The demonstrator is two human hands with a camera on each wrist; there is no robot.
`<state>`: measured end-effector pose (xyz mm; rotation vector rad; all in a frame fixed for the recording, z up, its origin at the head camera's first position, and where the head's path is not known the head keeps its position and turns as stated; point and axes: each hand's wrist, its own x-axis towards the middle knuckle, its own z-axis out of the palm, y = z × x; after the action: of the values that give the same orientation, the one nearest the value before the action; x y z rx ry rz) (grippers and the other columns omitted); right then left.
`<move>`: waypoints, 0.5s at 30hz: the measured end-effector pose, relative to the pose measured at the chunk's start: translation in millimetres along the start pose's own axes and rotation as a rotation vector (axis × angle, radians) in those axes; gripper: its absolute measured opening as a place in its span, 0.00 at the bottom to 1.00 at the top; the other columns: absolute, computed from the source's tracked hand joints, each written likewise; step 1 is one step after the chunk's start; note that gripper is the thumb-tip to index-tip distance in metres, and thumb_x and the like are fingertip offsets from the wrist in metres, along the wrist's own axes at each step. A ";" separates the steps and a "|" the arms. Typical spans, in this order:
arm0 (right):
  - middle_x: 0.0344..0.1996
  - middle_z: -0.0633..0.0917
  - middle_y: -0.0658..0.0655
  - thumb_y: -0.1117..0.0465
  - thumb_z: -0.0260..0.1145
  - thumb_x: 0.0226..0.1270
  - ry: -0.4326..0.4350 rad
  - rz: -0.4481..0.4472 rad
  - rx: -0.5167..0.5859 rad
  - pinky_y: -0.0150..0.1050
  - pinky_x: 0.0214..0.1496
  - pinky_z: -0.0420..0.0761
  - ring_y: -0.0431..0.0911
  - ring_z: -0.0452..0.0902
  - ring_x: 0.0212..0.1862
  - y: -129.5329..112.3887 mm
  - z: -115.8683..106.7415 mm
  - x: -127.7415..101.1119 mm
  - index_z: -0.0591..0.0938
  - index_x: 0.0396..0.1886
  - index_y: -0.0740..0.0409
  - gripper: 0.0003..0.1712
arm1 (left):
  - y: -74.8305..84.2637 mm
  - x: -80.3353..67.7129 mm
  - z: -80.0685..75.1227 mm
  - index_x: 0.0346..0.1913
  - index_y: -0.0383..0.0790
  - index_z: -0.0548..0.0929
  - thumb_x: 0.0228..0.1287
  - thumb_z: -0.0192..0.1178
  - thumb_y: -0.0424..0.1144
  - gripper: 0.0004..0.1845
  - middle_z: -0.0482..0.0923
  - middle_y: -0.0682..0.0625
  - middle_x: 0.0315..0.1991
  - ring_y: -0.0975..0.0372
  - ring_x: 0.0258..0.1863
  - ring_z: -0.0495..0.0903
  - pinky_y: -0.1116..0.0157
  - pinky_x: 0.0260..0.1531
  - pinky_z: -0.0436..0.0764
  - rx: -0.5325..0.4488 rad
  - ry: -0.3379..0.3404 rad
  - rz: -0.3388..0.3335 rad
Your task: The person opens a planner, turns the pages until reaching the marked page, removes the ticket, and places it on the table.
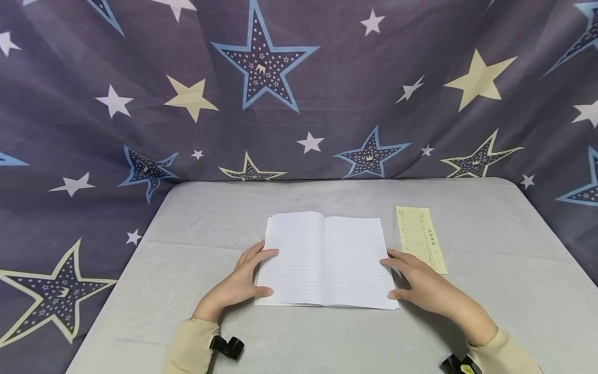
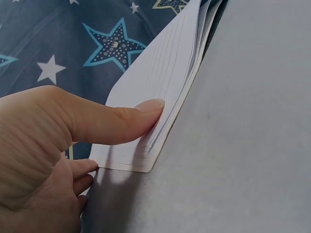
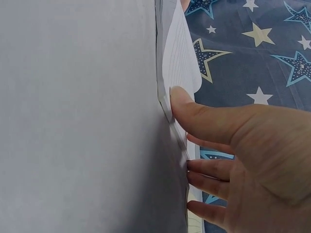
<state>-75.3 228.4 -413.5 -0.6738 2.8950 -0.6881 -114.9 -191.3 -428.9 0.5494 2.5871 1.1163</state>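
Left hand (image 2: 43, 160) thumb presses the notebook (image 2: 165, 82) corner (pages fanned).

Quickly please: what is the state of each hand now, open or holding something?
Left hand: open, thumb pressing the left edge of the open notebook.
Right hand: open, fingers resting on the notebook's right edge.

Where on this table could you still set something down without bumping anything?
Bare cloth lies behind the open notebook, up to the star curtain, along the table's left side beyond the left hand, and right of the yellow slip. It is crowded between notebook and slip, where the right hand rests.
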 end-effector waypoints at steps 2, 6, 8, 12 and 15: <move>0.67 0.70 0.71 0.55 0.80 0.51 -0.002 0.003 0.008 0.64 0.65 0.68 0.67 0.65 0.67 0.9 0.2 -0.6 0.77 0.63 0.64 0.39 | 0.6 -0.2 -0.9 0.72 0.45 0.68 0.46 0.78 0.35 0.46 0.42 0.36 0.78 0.38 0.75 0.40 0.30 0.65 0.50 -0.016 0.001 0.013; 0.67 0.69 0.71 0.53 0.81 0.49 -0.002 -0.019 0.029 0.64 0.65 0.67 0.68 0.64 0.67 5.2 -0.3 -1.5 0.77 0.63 0.63 0.42 | 3.2 -1.1 -2.9 0.71 0.46 0.69 0.48 0.77 0.35 0.45 0.41 0.37 0.78 0.40 0.75 0.38 0.30 0.65 0.50 -0.047 0.011 0.043; 0.68 0.69 0.70 0.52 0.82 0.47 0.000 -0.042 0.041 0.64 0.64 0.67 0.68 0.64 0.67 8.3 -0.8 -1.6 0.77 0.63 0.63 0.43 | 4.9 -1.6 -3.8 0.70 0.48 0.70 0.49 0.76 0.34 0.43 0.40 0.39 0.79 0.41 0.76 0.37 0.30 0.65 0.50 -0.057 0.020 0.061; 0.69 0.68 0.69 0.51 0.82 0.46 -0.006 -0.068 0.060 0.64 0.64 0.67 0.67 0.64 0.68 12.4 -2.5 -2.2 0.77 0.64 0.62 0.45 | 11.3 -2.3 -8.0 0.69 0.49 0.72 0.51 0.75 0.31 0.41 0.40 0.41 0.79 0.42 0.76 0.37 0.29 0.64 0.50 -0.086 0.046 0.117; 0.69 0.68 0.69 0.51 0.82 0.46 -0.013 -0.066 0.065 0.64 0.64 0.67 0.67 0.64 0.68 12.9 -3.9 -2.7 0.77 0.64 0.62 0.45 | 22.6 -1.5 -13.4 0.70 0.47 0.71 0.52 0.73 0.28 0.41 0.39 0.44 0.79 0.43 0.76 0.38 0.31 0.65 0.52 -0.129 0.051 0.170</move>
<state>-78.8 241.5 -415.9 -0.7662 2.8358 -0.7787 -113.5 -186.3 -403.1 0.7306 2.5263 1.3566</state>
